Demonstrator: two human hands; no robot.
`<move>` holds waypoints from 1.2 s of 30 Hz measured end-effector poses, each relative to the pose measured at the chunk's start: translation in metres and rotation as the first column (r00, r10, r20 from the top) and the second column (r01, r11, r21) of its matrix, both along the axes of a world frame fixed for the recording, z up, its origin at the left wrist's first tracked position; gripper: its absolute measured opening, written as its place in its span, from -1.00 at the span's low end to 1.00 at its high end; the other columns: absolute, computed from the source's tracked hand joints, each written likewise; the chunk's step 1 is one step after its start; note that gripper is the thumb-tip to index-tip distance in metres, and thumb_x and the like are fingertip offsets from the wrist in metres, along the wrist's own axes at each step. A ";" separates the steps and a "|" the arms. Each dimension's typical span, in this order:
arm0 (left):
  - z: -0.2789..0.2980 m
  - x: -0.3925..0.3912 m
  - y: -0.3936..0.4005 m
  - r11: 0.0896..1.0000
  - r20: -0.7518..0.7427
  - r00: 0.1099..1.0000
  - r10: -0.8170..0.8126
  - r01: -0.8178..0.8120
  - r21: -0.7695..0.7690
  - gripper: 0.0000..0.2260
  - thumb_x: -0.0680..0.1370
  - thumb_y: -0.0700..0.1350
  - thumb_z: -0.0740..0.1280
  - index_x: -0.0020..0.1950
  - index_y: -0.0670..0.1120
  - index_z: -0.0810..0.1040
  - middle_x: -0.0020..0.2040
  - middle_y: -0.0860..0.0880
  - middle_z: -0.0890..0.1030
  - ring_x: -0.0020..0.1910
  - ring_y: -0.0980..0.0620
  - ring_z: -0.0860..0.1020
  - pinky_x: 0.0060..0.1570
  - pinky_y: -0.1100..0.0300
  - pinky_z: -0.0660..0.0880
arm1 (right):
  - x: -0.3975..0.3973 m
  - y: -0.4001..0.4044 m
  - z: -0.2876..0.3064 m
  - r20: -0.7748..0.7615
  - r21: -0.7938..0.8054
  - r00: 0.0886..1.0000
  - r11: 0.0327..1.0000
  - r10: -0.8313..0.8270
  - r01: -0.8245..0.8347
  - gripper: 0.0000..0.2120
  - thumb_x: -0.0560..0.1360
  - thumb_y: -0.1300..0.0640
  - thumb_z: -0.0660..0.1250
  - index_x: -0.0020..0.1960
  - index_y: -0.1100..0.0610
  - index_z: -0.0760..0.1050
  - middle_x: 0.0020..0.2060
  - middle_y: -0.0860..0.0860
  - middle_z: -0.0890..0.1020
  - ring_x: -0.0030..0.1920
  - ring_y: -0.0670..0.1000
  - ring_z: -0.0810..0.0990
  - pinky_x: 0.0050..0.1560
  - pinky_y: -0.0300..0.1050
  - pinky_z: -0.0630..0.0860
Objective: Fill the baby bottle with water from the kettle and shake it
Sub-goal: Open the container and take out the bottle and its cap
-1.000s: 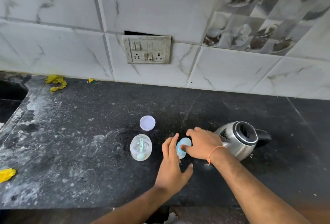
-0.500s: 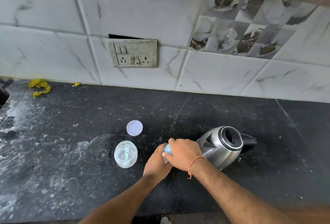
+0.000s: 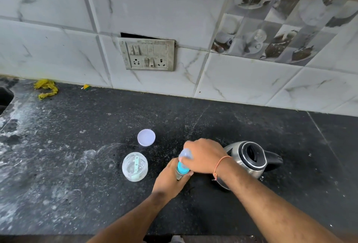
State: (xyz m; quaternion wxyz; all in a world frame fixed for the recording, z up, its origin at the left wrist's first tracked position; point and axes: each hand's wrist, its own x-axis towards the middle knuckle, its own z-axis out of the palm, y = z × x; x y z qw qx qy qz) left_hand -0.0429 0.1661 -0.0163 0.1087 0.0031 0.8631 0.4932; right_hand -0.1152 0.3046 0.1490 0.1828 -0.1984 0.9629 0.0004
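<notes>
The baby bottle [image 3: 182, 167], with a blue collar and a clear cap, stands on the black counter [image 3: 77, 165]. My left hand [image 3: 171, 178] is wrapped around the bottle's body. My right hand [image 3: 203, 155] grips its clear cap from above; the hands hide most of the bottle. A steel kettle [image 3: 249, 160] with an open black rim stands just right of my right hand, its handle pointing right.
A clear round container [image 3: 135, 166] with a pale green scoop inside stands left of the bottle. Its white lid [image 3: 146, 137] lies behind it. A wall socket plate [image 3: 147, 54] sits on the tiles. Yellow scraps [image 3: 46, 87] lie at the back left, near a sink edge.
Both hands have closed on the bottle: the left hand went from open beside it to wrapped around its body, and the right hand now covers the cap. The camera shifted right.
</notes>
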 end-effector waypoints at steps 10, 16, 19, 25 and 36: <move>-0.002 -0.003 -0.001 1.000 0.041 0.999 0.010 -0.010 0.002 -0.51 0.60 0.30 0.46 0.47 0.24 0.42 0.35 0.30 0.53 0.27 0.21 0.57 0.30 0.32 0.55 | -0.061 -0.004 -0.059 0.442 -0.646 0.753 0.409 -0.488 0.645 -0.45 0.50 0.03 0.59 0.42 -0.18 0.46 0.20 -0.13 0.59 0.14 -0.02 0.61 0.25 0.20 0.69; -0.003 -0.001 0.000 1.000 0.004 1.000 0.030 -0.030 0.010 -0.55 0.58 0.34 0.43 0.41 0.27 0.45 0.26 0.32 0.54 0.24 0.31 0.55 0.25 0.24 0.58 | -0.073 -0.019 -0.106 0.374 -0.564 0.818 0.592 -0.438 0.575 -0.46 0.63 0.12 0.46 0.56 -0.11 0.43 0.53 0.01 0.50 0.49 0.10 0.49 0.46 0.03 0.50; -0.002 -0.002 -0.001 1.000 0.001 1.000 0.018 -0.018 0.005 -0.55 0.59 0.33 0.43 0.42 0.26 0.45 0.28 0.31 0.53 0.25 0.28 0.55 0.25 0.23 0.58 | -0.072 -0.021 -0.119 0.332 -0.569 0.820 0.595 -0.465 0.568 -0.49 0.56 0.05 0.56 0.41 -0.08 0.42 0.31 -0.02 0.60 0.28 0.08 0.61 0.26 0.00 0.61; 0.001 -0.001 -0.001 1.000 -0.003 1.000 0.016 -0.016 0.017 -0.55 0.58 0.32 0.43 0.42 0.25 0.45 0.30 0.31 0.53 0.25 0.28 0.55 0.26 0.22 0.58 | -0.070 -0.019 -0.142 0.250 -0.554 0.830 0.629 -0.498 0.545 -0.47 0.45 0.10 0.67 0.19 -0.05 0.37 0.05 -0.09 0.62 0.08 0.06 0.68 0.14 0.10 0.67; 0.002 -0.002 -0.001 0.999 0.000 1.000 0.014 -0.014 0.032 -0.55 0.58 0.27 0.47 0.42 0.21 0.48 0.31 0.29 0.54 0.26 0.28 0.55 0.25 0.31 0.55 | -0.071 -0.017 -0.154 0.249 -0.571 0.816 0.601 -0.521 0.558 -0.16 0.37 0.23 0.72 0.49 -0.01 0.34 0.45 -0.02 0.51 0.41 0.06 0.56 0.41 0.11 0.58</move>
